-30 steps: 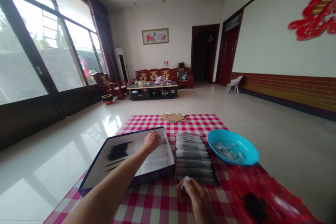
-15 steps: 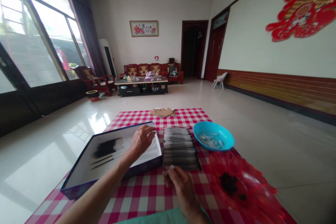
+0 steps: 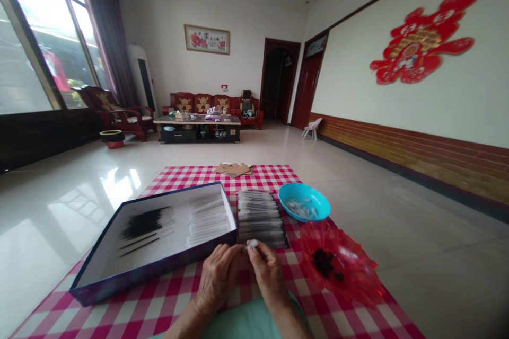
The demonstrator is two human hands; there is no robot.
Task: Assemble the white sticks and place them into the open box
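Observation:
My right hand (image 3: 268, 270) pinches a small white cap (image 3: 252, 243) between thumb and fingertips, just in front of a stack of thin black-and-clear sticks, possibly brushes (image 3: 260, 217). My left hand (image 3: 217, 280) curls close beside it, over the front wall of a dark blue box (image 3: 151, 270). Its fingers hide whether anything is in them. The white-lined box holds black-bristled brushes and rows of clear tubes. A turquoise bowl (image 3: 287, 197) of small white pieces stands beyond the stack.
A red plastic dish (image 3: 358, 280) holding black bits lies to the right on the pink checked cloth (image 3: 119, 296). Cardboard pieces (image 3: 234, 169) lie at the cloth's far end. Beyond the tiled floor stand a coffee table (image 3: 196, 130) and a red sofa (image 3: 210, 106).
My left hand has moved back from inside the box to beside my right hand. The view has tilted up, and the cloth and its objects sit lower and smaller.

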